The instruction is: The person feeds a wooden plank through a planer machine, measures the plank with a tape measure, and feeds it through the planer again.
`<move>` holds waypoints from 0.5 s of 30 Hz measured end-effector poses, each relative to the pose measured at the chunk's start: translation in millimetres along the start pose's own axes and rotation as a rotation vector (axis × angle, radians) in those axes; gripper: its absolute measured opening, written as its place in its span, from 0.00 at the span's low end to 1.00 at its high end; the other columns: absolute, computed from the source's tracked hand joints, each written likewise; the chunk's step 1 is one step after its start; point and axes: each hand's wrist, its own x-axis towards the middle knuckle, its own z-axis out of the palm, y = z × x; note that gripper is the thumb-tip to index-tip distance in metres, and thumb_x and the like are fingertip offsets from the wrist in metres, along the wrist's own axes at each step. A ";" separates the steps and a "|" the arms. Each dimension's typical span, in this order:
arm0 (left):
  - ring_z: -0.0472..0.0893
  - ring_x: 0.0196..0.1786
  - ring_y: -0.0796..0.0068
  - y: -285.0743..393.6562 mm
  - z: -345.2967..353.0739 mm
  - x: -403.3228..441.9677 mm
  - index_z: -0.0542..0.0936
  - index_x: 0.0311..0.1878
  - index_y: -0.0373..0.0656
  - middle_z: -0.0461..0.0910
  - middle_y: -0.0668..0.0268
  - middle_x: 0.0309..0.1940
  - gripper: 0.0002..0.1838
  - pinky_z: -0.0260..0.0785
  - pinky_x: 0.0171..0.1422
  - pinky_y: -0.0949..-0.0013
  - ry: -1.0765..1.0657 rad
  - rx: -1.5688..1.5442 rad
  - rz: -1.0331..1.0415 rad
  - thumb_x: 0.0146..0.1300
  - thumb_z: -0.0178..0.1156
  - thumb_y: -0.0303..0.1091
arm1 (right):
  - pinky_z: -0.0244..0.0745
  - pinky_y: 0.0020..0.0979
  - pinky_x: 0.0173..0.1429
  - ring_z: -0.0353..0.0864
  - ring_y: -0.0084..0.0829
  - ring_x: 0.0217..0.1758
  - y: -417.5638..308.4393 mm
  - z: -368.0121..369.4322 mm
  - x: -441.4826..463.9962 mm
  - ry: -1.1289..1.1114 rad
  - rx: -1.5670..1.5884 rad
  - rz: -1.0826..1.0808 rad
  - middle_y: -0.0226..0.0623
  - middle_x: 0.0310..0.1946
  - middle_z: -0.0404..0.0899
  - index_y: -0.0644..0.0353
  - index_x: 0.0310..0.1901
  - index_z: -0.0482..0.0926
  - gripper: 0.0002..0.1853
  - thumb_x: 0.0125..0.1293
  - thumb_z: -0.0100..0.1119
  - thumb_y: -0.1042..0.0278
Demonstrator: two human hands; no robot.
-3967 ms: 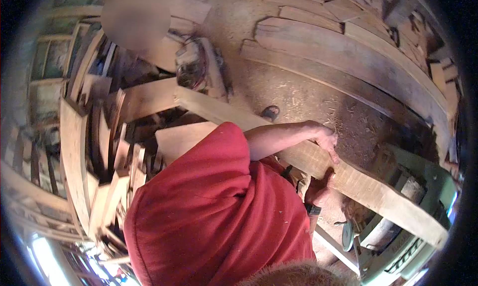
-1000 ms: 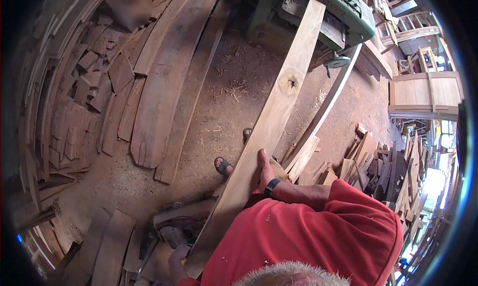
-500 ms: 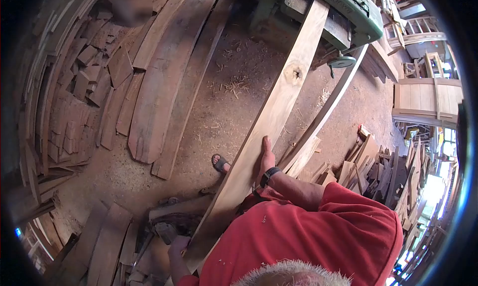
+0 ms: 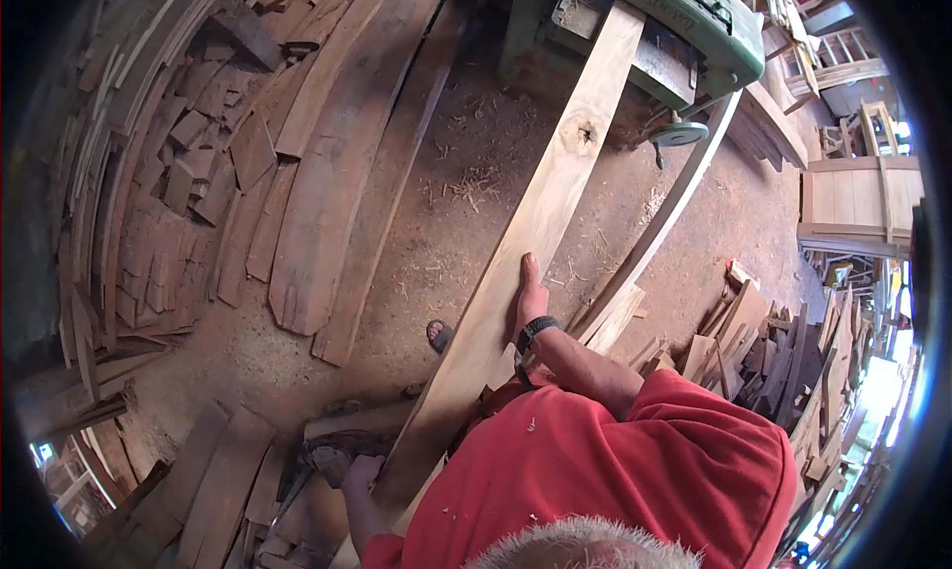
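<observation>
A long pale wooden board (image 4: 496,316) with a dark knot slants up from my body. Its far end lies in the green planer-like machine (image 4: 684,39). My right hand (image 4: 531,306), with a dark watch on the wrist, grips the board's right edge midway, thumb on top and fingers hidden underneath. Down at the near end, my left hand (image 4: 363,475) is closed on the board's left corner; its fingers are partly hidden.
Long dark planks (image 4: 337,172) lie on the floor to the left, beside heaped offcuts (image 4: 183,172). A handwheel (image 4: 679,134) sticks out from the machine. Scrap wood (image 4: 764,341) is piled at right, and a narrow pale strip (image 4: 669,212) runs alongside. Shavings (image 4: 476,184) litter the floor.
The board has slid slightly farther into the machine, and both hands have moved along with it. The camera view has shifted a little.
</observation>
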 end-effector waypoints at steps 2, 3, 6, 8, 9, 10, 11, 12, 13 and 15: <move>0.81 0.54 0.44 29.1 -16.9 -18.7 0.83 0.50 0.38 0.82 0.45 0.50 0.25 0.70 0.60 0.50 -0.015 0.093 0.067 0.65 0.51 0.50 | 0.59 0.44 0.72 0.71 0.43 0.67 -6.6 -2.9 1.6 -0.008 -0.011 -0.021 0.47 0.66 0.72 0.68 0.68 0.68 0.56 0.55 0.56 0.20; 0.81 0.54 0.44 42.5 -26.0 -31.8 0.83 0.50 0.38 0.82 0.45 0.49 0.25 0.71 0.60 0.51 -0.037 0.196 0.132 0.66 0.50 0.50 | 0.59 0.44 0.72 0.71 0.42 0.66 -9.5 -4.0 3.5 0.019 -0.024 0.009 0.48 0.65 0.72 0.69 0.68 0.68 0.56 0.55 0.56 0.20; 0.81 0.54 0.43 38.3 -3.1 -8.0 0.84 0.47 0.38 0.81 0.42 0.49 0.28 0.72 0.57 0.50 0.010 -0.036 -0.019 0.70 0.47 0.54 | 0.61 0.43 0.71 0.71 0.41 0.66 -23.8 -4.2 -0.5 0.041 -0.052 0.002 0.49 0.64 0.73 0.70 0.67 0.70 0.56 0.55 0.56 0.20; 0.82 0.51 0.44 36.0 13.5 3.5 0.85 0.46 0.37 0.82 0.42 0.45 0.30 0.73 0.54 0.51 0.103 -0.044 0.031 0.69 0.48 0.57 | 0.62 0.42 0.70 0.72 0.41 0.65 -31.2 -8.2 3.3 0.040 -0.081 -0.039 0.50 0.63 0.73 0.71 0.66 0.71 0.56 0.55 0.56 0.19; 0.84 0.48 0.46 37.2 18.6 5.0 0.85 0.45 0.36 0.83 0.41 0.42 0.31 0.73 0.52 0.51 0.186 -0.052 0.080 0.69 0.50 0.60 | 0.62 0.41 0.69 0.73 0.41 0.64 -31.0 -11.3 9.5 0.042 -0.080 -0.067 0.50 0.62 0.74 0.73 0.64 0.72 0.56 0.55 0.57 0.20; 0.84 0.48 0.46 53.0 12.1 -5.7 0.85 0.45 0.36 0.83 0.41 0.42 0.31 0.73 0.52 0.51 0.189 -0.050 0.082 0.69 0.50 0.60 | 0.63 0.40 0.69 0.73 0.41 0.63 -32.0 -13.8 15.3 0.045 -0.078 -0.097 0.50 0.60 0.76 0.74 0.63 0.73 0.56 0.54 0.57 0.20; 0.84 0.44 0.49 80.7 -5.0 -30.2 0.85 0.44 0.35 0.84 0.42 0.38 0.32 0.72 0.50 0.53 0.117 -0.235 -0.080 0.68 0.53 0.61 | 0.63 0.40 0.69 0.73 0.41 0.63 -33.6 -15.1 18.6 0.046 -0.074 -0.098 0.50 0.60 0.76 0.74 0.63 0.73 0.56 0.54 0.57 0.20; 0.85 0.41 0.53 100.0 -18.6 -48.2 0.85 0.42 0.33 0.84 0.43 0.34 0.33 0.72 0.48 0.55 0.044 -0.417 -0.243 0.66 0.56 0.62 | 0.66 0.39 0.65 0.76 0.39 0.58 -36.5 -14.6 19.5 0.072 -0.051 -0.139 0.49 0.55 0.78 0.76 0.59 0.75 0.53 0.56 0.58 0.22; 0.85 0.41 0.53 90.8 -8.8 -43.7 0.85 0.42 0.33 0.84 0.43 0.34 0.33 0.72 0.48 0.55 0.045 -0.415 -0.247 0.66 0.56 0.62 | 0.69 0.38 0.61 0.79 0.38 0.52 -37.8 -14.1 19.7 0.098 -0.030 -0.178 0.49 0.50 0.81 0.78 0.55 0.78 0.51 0.58 0.58 0.23; 0.82 0.34 0.61 85.7 7.0 -38.8 0.85 0.40 0.33 0.83 0.49 0.28 0.32 0.70 0.43 0.57 0.210 -0.610 -0.042 0.62 0.62 0.61 | 0.66 0.38 0.65 0.77 0.40 0.56 -49.8 -15.9 14.1 0.084 -0.045 -0.153 0.49 0.54 0.79 0.78 0.58 0.76 0.53 0.57 0.58 0.23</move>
